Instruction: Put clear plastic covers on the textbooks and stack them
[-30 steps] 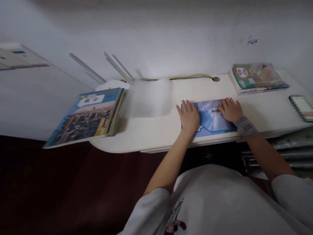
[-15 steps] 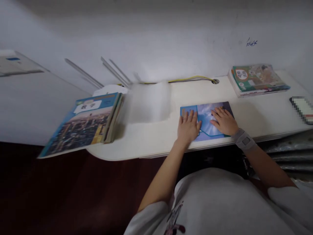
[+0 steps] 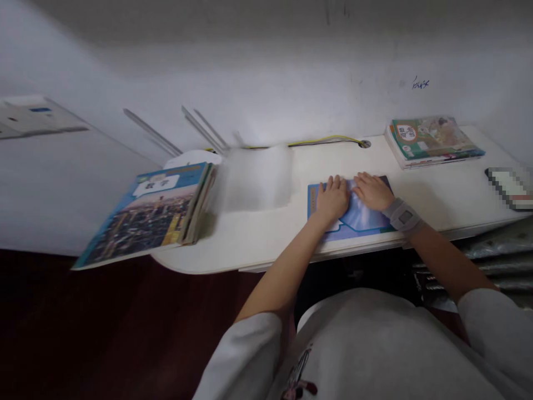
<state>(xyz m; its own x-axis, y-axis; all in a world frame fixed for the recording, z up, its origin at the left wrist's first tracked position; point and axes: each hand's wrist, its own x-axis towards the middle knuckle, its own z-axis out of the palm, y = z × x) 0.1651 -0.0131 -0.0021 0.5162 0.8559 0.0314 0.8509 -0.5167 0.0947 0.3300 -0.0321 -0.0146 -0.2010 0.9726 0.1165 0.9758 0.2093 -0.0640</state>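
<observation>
A blue and purple book [image 3: 362, 216] lies on the white desk [image 3: 241, 239] near its front edge. My left hand [image 3: 333, 199] rests flat on the left part of the cover, fingers pointing to the wall. On the upper right part lies my right hand [image 3: 373, 191], fingers stretched out and a grey band on the wrist. The two hands are close together but apart. Neither hand grips anything.
A stack of books with a city cover [image 3: 154, 216] overhangs the desk's left end. A blurred pale, see-through shape [image 3: 258, 178] stands beside it. Green-covered books [image 3: 437, 139] sit at the back right. A phone-like object [image 3: 512, 189] lies far right; a yellow cable [image 3: 320, 140] runs along the wall.
My left hand has slid up and to the right over the cover. My right hand has moved up and left, so the hands are nearer each other. The view has shifted slightly.
</observation>
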